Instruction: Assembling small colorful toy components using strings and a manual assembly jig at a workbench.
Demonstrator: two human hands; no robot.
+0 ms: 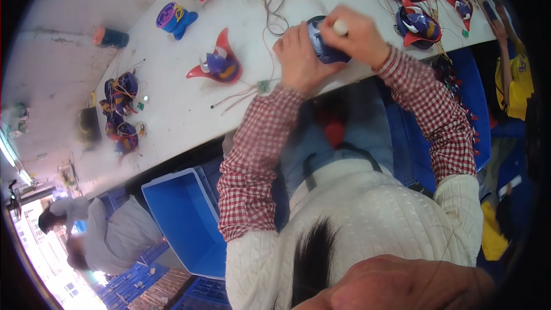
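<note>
A blue open plastic crate is seen nearest, on the floor left of the person's lap, below the near edge of the white worktable. At that edge, a dark blue rounded plastic toy shell is gripped by the left hand, whose fingers are curled around its left side. The right hand is closed in a fist around a pale cylindrical tool handle, held against the shell's top. Thin loose wires are trailed to the left of the hands. A red and blue winged toy piece is laid farther left. More such pieces are gathered at the far right.
</note>
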